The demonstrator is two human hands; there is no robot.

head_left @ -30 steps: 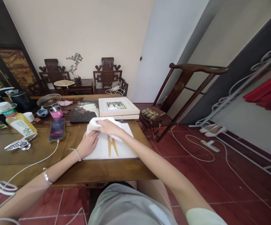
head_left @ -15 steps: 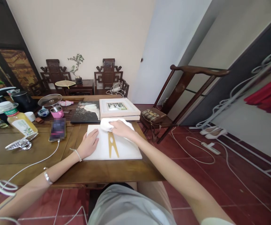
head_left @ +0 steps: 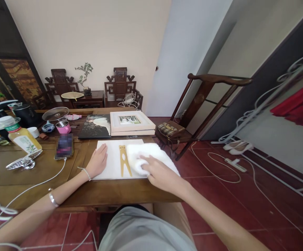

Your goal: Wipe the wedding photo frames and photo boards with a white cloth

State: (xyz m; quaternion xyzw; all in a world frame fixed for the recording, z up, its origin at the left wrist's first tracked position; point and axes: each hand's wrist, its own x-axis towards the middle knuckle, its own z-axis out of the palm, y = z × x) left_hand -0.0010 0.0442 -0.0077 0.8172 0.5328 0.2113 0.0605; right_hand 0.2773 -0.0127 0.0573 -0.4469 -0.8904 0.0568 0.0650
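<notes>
A white flat board [head_left: 113, 160] with a gold stand piece [head_left: 123, 164] on it lies face down on the wooden table [head_left: 36, 174]. My left hand [head_left: 98, 161] rests flat on the board's left edge, fingers stretched out. My right hand [head_left: 159, 174] presses a white cloth [head_left: 146, 157] onto the board's near right part, fingers curled over the cloth.
Beyond the board lie a white picture frame [head_left: 130, 121] and a dark photo print [head_left: 95, 126]. A phone [head_left: 64, 146] with a cable, a juice bottle [head_left: 22, 137], a pink cup [head_left: 63, 127] and a small fan [head_left: 55, 113] stand at left. A wooden chair [head_left: 193, 108] is at right.
My right hand has dragged the cloth from the board's far left corner across to its near right part. My left hand has stayed on the left edge.
</notes>
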